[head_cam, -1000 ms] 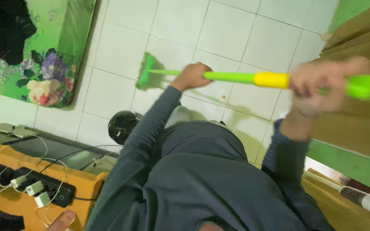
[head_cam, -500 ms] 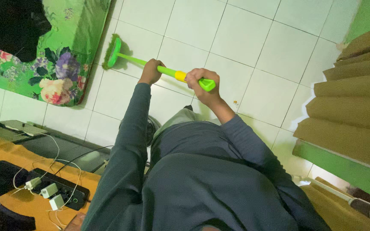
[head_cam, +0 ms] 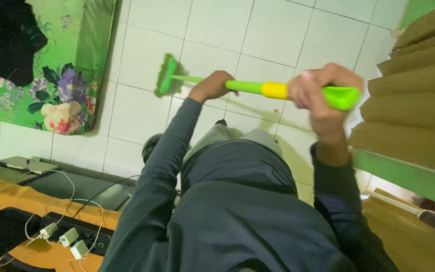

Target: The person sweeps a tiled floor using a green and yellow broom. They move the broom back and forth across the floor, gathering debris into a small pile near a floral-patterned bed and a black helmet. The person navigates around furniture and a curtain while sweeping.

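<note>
One green broom [head_cam: 258, 88] with a single yellow band on its handle lay across the middle of the view, and two hands gripped it. The left hand [head_cam: 212, 85] was wrapped around the green shaft partway down, nearer the head; the right hand [head_cam: 318, 93] was clenched on the handle near its looped top end, at the right and close to the camera, a little blurred. The two hands were well apart along the handle, with the yellow band between them. The broom head [head_cam: 166, 75] rested on the white tiled floor [head_cam: 278, 30], just right of the one flowered green mattress [head_cam: 71, 75] at the far left.

One dark garment [head_cam: 6, 40] lay on that mattress. At the near left sat one black power strip [head_cam: 84, 236] with three white plugs or chargers [head_cam: 69, 236] and white cables on an orange surface [head_cam: 11, 196]. Brown curtain folds [head_cam: 414, 100] hung at the right.

Half a second before, the broom head had been against the mattress edge, farther left; it had since come away to the right onto open tile. The right hand had risen toward the camera and moved right, and the gap between the hands had widened.
</note>
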